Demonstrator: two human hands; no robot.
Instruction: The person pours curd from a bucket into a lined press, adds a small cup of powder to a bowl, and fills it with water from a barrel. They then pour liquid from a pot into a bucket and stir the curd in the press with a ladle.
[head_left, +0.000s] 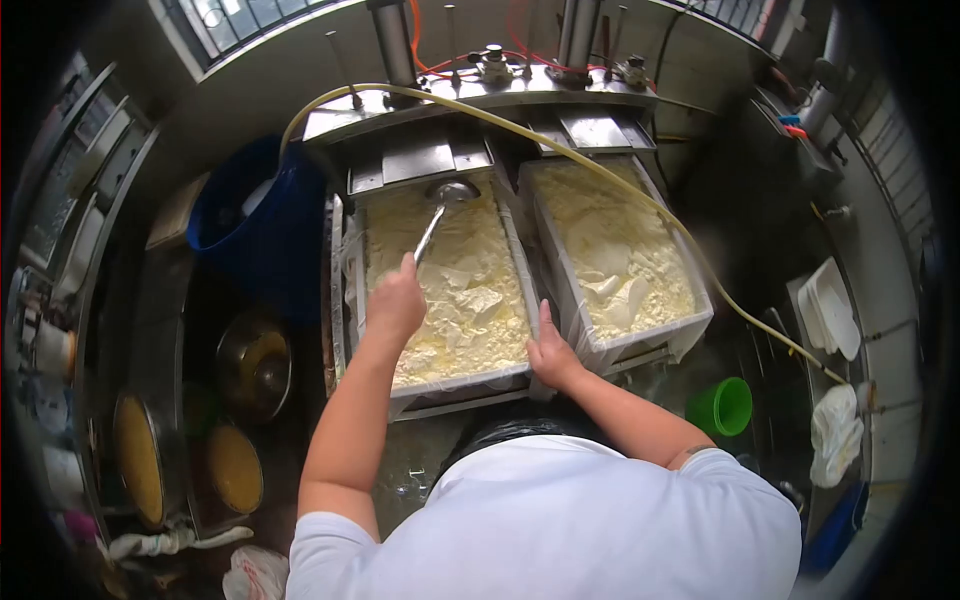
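My left hand [396,300] is wrapped round the handle of a metal ladle [455,191]. The ladle's bowl lies at the far end of the left box, over the pale curds [465,290]. My right hand [553,352] rests at the near right corner of the left cloth-lined box [460,384], thumb up and fingers partly hidden by the rim. Beside it stands a second cloth-lined box [655,338], also full of pale curds [615,250]. Both boxes sit under a metal press [480,92].
A yellow hose [570,152] arches over both boxes. To the left are a blue barrel [255,235], a metal bowl [253,368] and pans of yellowish liquid [236,468]. A green bucket [732,406] stands at right, near white trays [828,308].
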